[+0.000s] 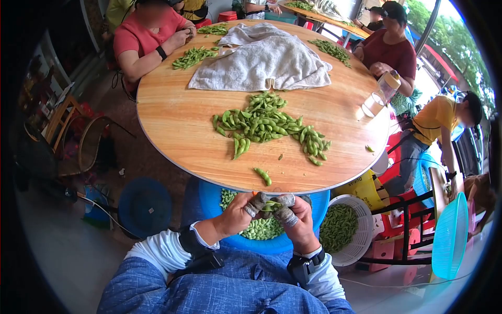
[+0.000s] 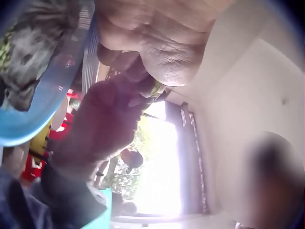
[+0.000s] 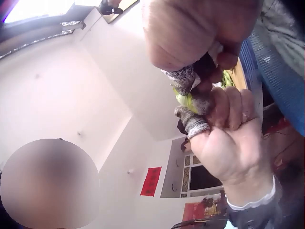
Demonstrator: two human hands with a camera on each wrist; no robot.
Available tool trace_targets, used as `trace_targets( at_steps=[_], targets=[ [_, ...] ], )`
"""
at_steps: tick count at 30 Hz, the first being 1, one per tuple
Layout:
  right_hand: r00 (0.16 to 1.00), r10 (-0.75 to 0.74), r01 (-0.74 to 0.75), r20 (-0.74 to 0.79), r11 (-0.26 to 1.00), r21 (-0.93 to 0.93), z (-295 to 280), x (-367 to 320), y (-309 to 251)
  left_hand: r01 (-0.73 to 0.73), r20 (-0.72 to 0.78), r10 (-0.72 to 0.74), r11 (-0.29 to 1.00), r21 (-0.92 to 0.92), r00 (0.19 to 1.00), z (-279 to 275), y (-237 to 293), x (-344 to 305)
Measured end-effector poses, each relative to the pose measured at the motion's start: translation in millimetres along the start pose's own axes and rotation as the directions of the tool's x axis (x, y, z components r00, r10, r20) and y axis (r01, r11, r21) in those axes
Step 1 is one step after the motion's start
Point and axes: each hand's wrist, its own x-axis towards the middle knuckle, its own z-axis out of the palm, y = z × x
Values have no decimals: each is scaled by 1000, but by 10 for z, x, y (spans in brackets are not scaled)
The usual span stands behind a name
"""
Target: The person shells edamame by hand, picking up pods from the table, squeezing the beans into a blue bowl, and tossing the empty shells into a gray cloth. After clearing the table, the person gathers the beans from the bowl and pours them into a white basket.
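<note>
Just past the table's near edge, my left hand [image 1: 230, 217] and right hand [image 1: 302, 227] meet over a blue basin [image 1: 209, 201]. Between their fingertips they pinch a green edamame pod [image 1: 270, 205], one hand from each side. Greyish cloth-like wraps cover the thumbs and some fingertips. The right wrist view shows the pod [image 3: 186, 101] up close, bright green between the wrapped thumbs; fingers hide part of it. Shelled green beans [image 1: 261, 229] lie in the basin beneath. On the round wooden table [image 1: 183, 141] a heap of edamame pods [image 1: 266, 123] is spread, with one pod [image 1: 262, 176] near the edge.
A crumpled whitish towel [image 1: 266, 60] covers the table's middle. A clear bottle [image 1: 388, 86] stands at the right rim. Beside the basin is a white basket [image 1: 364, 230] of pods; a dark blue tub [image 1: 145, 206] is at left. Other people sit around the table.
</note>
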Motion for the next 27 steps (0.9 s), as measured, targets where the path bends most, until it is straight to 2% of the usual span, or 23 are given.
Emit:
trace_targets(
  at_steps=[2,3,5,8,9,12,15,18,19,22,25,27],
  targets=[
    [998,62,-62,-21,998,2,-1,-8,-21,96,-52,-112,963,-251,992,60,-18,3],
    [995,91,-91,-31,996,4,3,-4,-32,38,3,-38,997,-71,999,50,27,14],
    [995,88,-94,-53,990,-105,16,-25,-55,-106,147,68,956,274,987,32,122,17],
    [994,88,-101,-63,963,-250,44,-58,-128,-319,206,244,711,626,948,-20,48,29],
    [994,89,-103,-60,951,-293,53,-62,-146,-299,198,228,812,502,953,1,57,34],
    [996,92,-91,-9,950,-298,69,-67,-159,-222,157,168,861,457,973,-46,-6,15],
    [993,85,-111,-80,901,-420,102,-81,-83,-78,85,35,815,574,996,-13,56,-49],
    [998,26,-66,-66,683,-728,59,-112,-25,90,-48,-76,853,514,996,-64,-235,-40],
    [994,-36,-45,-99,710,-703,102,-109,18,97,-58,-79,884,458,995,-61,-278,-40],
    [996,-23,-60,-85,538,-841,11,-166,76,181,-73,-166,885,428,983,-72,-434,-44],
    [993,-44,-68,-108,529,-846,-18,-238,67,-36,25,28,872,488,999,-11,-567,-39],
    [962,-120,-85,-247,727,-681,-107,-321,107,-61,72,13,674,736,997,32,-382,-50]
  ],
)
